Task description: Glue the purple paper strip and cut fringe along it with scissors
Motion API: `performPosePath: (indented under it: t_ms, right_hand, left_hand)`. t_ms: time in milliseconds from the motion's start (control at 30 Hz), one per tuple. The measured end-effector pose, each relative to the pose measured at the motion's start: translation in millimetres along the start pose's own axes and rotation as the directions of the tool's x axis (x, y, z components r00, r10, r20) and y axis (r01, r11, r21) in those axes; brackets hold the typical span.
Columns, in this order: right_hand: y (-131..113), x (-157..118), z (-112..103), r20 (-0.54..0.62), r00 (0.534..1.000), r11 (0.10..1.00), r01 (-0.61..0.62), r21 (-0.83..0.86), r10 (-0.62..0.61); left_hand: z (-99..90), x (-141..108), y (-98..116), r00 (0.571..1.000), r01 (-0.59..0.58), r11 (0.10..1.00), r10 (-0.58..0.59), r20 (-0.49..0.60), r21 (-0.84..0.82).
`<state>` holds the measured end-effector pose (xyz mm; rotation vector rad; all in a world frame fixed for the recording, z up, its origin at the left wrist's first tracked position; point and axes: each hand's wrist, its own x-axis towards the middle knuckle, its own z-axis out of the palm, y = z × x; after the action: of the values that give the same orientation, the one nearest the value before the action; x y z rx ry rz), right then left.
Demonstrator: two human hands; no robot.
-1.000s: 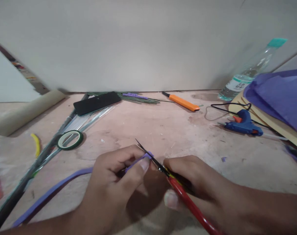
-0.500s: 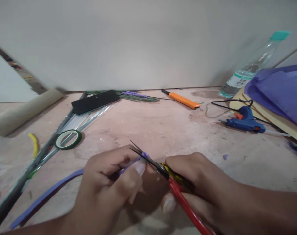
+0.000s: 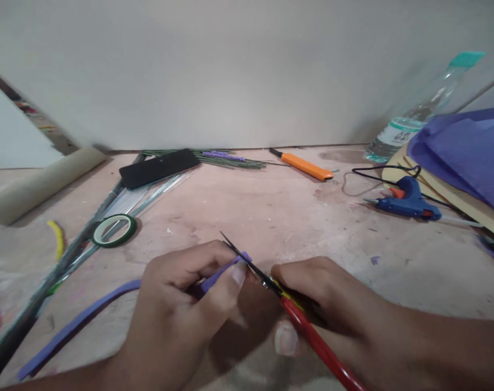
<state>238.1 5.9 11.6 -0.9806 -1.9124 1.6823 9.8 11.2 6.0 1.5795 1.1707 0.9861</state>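
My left hand (image 3: 189, 309) pinches a purple strip (image 3: 87, 313) between thumb and fingers. The strip's long tail trails out to the lower left over the table, and its short end shows just past my thumb tip. My right hand (image 3: 344, 309) is closed around scissors (image 3: 312, 339) with red and yellow handles. Their dark blades point up and left, lie across the strip's end beside my left thumb, and are nearly together. Part of the handles is hidden by my right hand.
Along the back lie a black phone (image 3: 160, 168), green stems (image 3: 230, 161) and an orange cutter (image 3: 306, 166). Green tape (image 3: 114, 231) sits left. A glue gun (image 3: 410, 201), bottle (image 3: 401, 130) and purple sheets (image 3: 470, 152) stand or lie right.
The scissor blades have drawn closer together and shifted slightly right. More of the purple strip shows between my left thumb and fingers. My right thumb has moved a little.
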Motion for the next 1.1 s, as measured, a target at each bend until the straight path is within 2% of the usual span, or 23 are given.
performPosePath:
  t_ms: [200, 367, 467, 567, 700, 933, 1100]
  right_hand:
    - [2, 1, 3, -0.051, 0.999, 0.994, -0.006, -0.105, 0.001]
    - [6, 0, 3, -0.058, 0.998, 0.994, 0.000, -0.110, -0.006]
    - [8, 1, 3, -0.057, 0.998, 0.997, 0.031, -0.071, -0.035]
    - [7, 3, 2, -0.052, 0.996, 0.997, 0.071, -0.008, -0.072]
    - [3, 2, 1, -0.014, 1.000, 0.999, 0.011, 0.049, -0.010]
    - [2, -1, 1, 0.014, 1.000, 0.995, -0.009, 0.101, 0.007]
    - [4, 2, 1, 0.002, 1.000, 0.998, -0.018, 0.065, 0.017]
  left_hand:
    - [1.0, 1, 1, 0.999, 0.010, 1.000, -0.010, -0.033, -0.008]
    - [3.0, 4, 7, 0.996, -0.058, 0.998, 0.060, -0.066, 0.027]
    - [3.2, 4, 7, 0.995, -0.068, 0.997, 0.071, -0.073, 0.038]
    - [2.0, 2, 3, 0.998, -0.024, 1.000, 0.024, -0.055, 0.004]
    - [0.4, 1, -1, 0.999, 0.026, 0.999, -0.027, -0.028, -0.041]
    - [-0.4, 1, -1, 0.999, -0.042, 0.996, 0.043, 0.012, -0.078]
    - [-0.7, -2, -5, 1.000, 0.021, 0.993, -0.018, 0.023, -0.118]
